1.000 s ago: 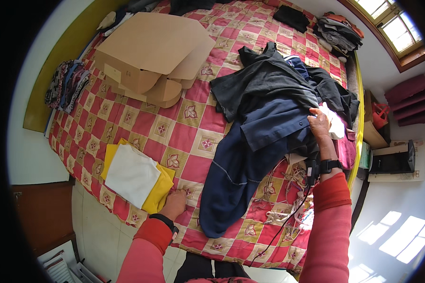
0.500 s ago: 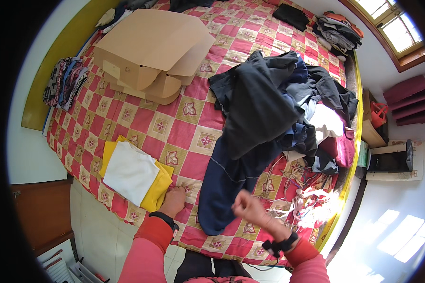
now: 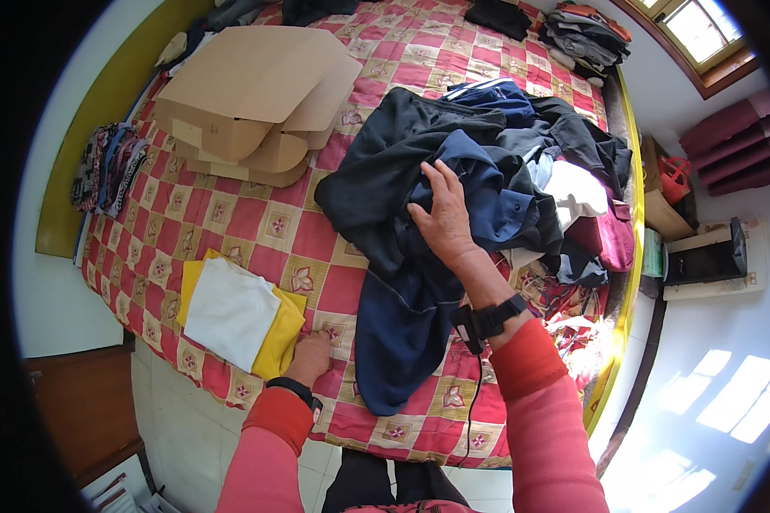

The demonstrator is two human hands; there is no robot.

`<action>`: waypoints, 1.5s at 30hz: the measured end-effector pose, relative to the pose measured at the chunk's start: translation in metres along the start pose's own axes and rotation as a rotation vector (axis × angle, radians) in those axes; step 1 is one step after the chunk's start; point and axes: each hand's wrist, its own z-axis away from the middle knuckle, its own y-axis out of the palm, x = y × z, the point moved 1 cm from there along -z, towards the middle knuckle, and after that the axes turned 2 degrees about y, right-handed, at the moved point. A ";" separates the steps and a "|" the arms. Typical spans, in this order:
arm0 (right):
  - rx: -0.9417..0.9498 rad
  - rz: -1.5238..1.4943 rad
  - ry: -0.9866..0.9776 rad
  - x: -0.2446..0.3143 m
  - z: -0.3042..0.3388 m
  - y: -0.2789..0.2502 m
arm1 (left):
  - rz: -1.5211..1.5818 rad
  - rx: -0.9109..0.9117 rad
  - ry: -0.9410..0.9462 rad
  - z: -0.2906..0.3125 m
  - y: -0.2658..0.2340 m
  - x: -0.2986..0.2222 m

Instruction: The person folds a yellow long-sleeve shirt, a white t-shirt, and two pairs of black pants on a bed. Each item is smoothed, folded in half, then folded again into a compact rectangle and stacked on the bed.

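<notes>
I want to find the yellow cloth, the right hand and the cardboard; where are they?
Yellow cloth [image 3: 281,333]: head view, its right part.
Right hand [image 3: 444,219]: head view, its back.
Cardboard [image 3: 248,73]: head view, top panel.

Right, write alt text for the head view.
A person's right hand, fingers spread, is over a heap of dark clothes on a red-and-beige checked bedspread; the left hand is beside a folded white cloth lying on yellow cloth. Farther back on the left lies brown cardboard.

Head view: wide fisheye above the near edge of the bed [image 3: 316,261], facing down and toward its far end; left hand [image 3: 310,352] and right hand [image 3: 445,221] at close range.
</notes>
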 end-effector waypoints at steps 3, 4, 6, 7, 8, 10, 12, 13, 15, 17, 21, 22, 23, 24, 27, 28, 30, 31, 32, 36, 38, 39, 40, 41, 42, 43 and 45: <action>0.152 0.074 0.041 0.013 -0.028 0.036 | 0.002 -0.003 -0.012 0.000 0.000 0.001; 0.212 0.140 0.050 0.015 -0.029 0.051 | -0.008 0.020 -0.016 0.000 0.001 0.002; 0.431 0.176 0.179 0.013 -0.016 0.079 | 0.014 0.005 -0.010 0.000 0.002 0.003; 0.519 0.252 0.217 0.010 0.000 0.092 | 0.028 0.010 -0.005 0.000 0.003 0.003; 0.559 0.315 0.217 0.007 0.017 0.104 | 0.020 0.014 -0.009 0.000 0.004 0.004; 0.553 0.470 0.173 -0.001 0.048 0.126 | 0.051 0.015 -0.018 0.000 0.005 0.004; 0.452 0.364 0.214 -0.014 0.069 0.140 | 0.057 0.013 -0.020 -0.001 0.005 0.005; 0.411 0.321 0.246 -0.022 0.076 0.145 | 0.061 0.007 -0.018 -0.001 0.004 0.005; 0.307 0.207 0.224 -0.032 0.082 0.147 | 0.061 0.002 -0.022 -0.001 0.003 0.004; 0.283 -0.001 0.273 -0.035 0.085 0.140 | 0.052 -0.006 -0.032 0.000 0.000 0.003; 0.507 -0.816 0.657 -0.010 0.114 0.098 | 0.056 0.032 -0.003 0.000 0.005 0.005; 0.548 -0.950 0.645 0.003 0.130 0.080 | 0.059 0.015 0.012 -0.002 0.008 0.007; 0.582 -0.994 0.625 0.014 0.148 0.063 | 0.061 -0.001 0.022 -0.003 0.013 0.011; 0.660 -1.041 0.637 0.025 0.169 0.047 | 0.034 -0.025 0.089 -0.004 0.018 0.015; 1.190 -1.249 0.735 0.050 0.254 0.007 | 0.195 -0.045 0.023 -0.013 0.039 0.027; 1.403 -1.195 0.813 0.058 0.289 -0.003 | 0.264 -0.086 0.040 -0.016 0.045 0.028; 1.896 -0.975 0.673 0.062 0.349 -0.016 | 0.316 -0.335 0.291 -0.010 0.049 0.033; 1.870 -0.837 0.316 0.066 0.376 -0.022 | 0.567 -0.285 0.178 -0.006 0.052 0.034; 1.873 -0.612 -0.023 0.065 0.396 -0.024 | 0.815 -0.230 0.058 0.001 0.052 0.035; 1.782 -0.557 0.063 0.049 0.399 -0.013 | 0.308 -0.166 0.109 0.001 0.035 0.029; 1.450 -0.577 0.329 0.040 0.358 -0.010 | 0.172 -0.073 0.095 -0.002 0.030 0.027; 1.139 -0.666 0.481 0.037 0.331 -0.013 | 0.128 -0.060 0.097 -0.003 0.029 0.026; 0.868 -0.550 0.510 0.034 0.300 -0.015 | 0.109 -0.060 0.094 -0.005 0.030 0.027; 0.570 -0.473 0.507 0.030 0.268 -0.017 | 0.098 -0.065 0.094 -0.006 0.032 0.027; 0.346 -0.177 0.232 0.023 0.233 -0.020 | 0.095 -0.069 0.090 -0.007 0.037 0.028; 0.272 0.069 0.186 0.018 0.208 -0.024 | 0.093 -0.076 0.088 -0.008 0.042 0.029; 0.183 0.281 0.287 0.006 0.169 -0.016 | 0.080 -0.095 0.094 -0.012 0.055 0.033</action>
